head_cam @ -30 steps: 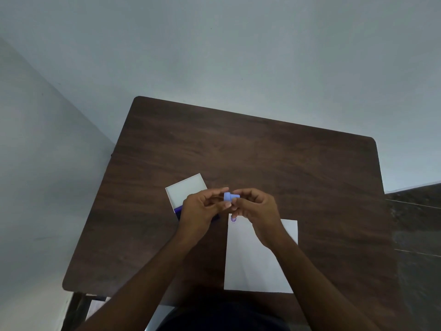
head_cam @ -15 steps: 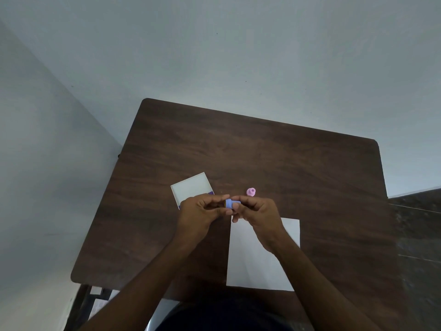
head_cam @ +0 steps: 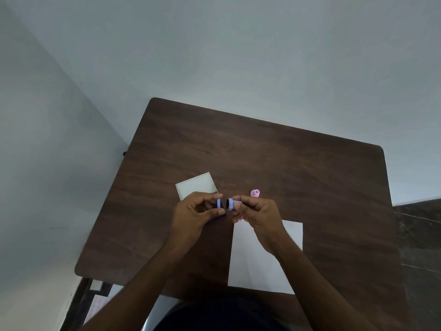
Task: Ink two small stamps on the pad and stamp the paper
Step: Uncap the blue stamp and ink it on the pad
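My right hand (head_cam: 259, 211) pinches a small blue stamp (head_cam: 232, 203) sideways, its dark face pointing left. My left hand (head_cam: 194, 212) holds the stamp's thin blue cap (head_cam: 218, 203) just apart from it. A small pink stamp (head_cam: 254, 193) stands on the brown table (head_cam: 298, 168) beyond my right hand. The white sheet of paper (head_cam: 253, 263) lies under and below my right wrist. The ink pad's white open lid (head_cam: 196, 185) lies behind my left hand; the pad itself is mostly hidden by that hand.
The table's left edge and near left corner (head_cam: 80, 271) lie close to a grey wall. Dark floor (head_cam: 420, 247) shows past the table's right edge. A dark metal frame (head_cam: 81, 304) stands below the near left corner.
The blue cap has come off the blue stamp: my hands, joined on the stamp before, have drawn slightly apart. The view shifted a little, bringing the pink stamp into sight.
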Tool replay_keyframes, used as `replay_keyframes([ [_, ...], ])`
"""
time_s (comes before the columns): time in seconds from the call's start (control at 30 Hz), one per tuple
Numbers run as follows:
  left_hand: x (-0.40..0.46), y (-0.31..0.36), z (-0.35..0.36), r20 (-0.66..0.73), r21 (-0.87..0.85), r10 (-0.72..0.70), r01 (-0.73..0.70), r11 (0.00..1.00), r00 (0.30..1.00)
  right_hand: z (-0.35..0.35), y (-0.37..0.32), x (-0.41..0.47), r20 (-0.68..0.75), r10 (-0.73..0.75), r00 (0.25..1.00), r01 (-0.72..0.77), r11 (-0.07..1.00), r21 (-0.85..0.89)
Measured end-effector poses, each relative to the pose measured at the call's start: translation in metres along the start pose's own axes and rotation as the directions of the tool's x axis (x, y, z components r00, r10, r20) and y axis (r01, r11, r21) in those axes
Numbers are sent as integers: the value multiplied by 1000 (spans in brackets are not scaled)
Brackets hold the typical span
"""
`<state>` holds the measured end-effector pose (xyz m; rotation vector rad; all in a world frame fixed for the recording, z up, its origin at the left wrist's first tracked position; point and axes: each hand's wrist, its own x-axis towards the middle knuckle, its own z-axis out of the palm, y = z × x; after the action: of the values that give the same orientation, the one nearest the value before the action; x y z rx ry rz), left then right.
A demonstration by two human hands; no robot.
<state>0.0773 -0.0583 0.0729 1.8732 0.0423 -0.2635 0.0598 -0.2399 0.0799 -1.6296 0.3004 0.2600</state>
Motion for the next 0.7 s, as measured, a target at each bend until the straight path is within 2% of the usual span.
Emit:
replay_keyframes([
  [0.23, -22, -34, -34, -65, -234, -160, 141, 962, 985, 16, 7, -1, 107, 71, 992, -78, 995, 63],
  [0.57, -47, -96, -61, -210, -277, -326, 264, 924, 922, 49, 9, 0, 216, 118, 969, -135, 989, 66],
  [0.7, -49, -113, -70, -276, -232, -384, 326, 916, 881, 57, 8, 2, 239, 133, 962, -151, 987, 58],
])
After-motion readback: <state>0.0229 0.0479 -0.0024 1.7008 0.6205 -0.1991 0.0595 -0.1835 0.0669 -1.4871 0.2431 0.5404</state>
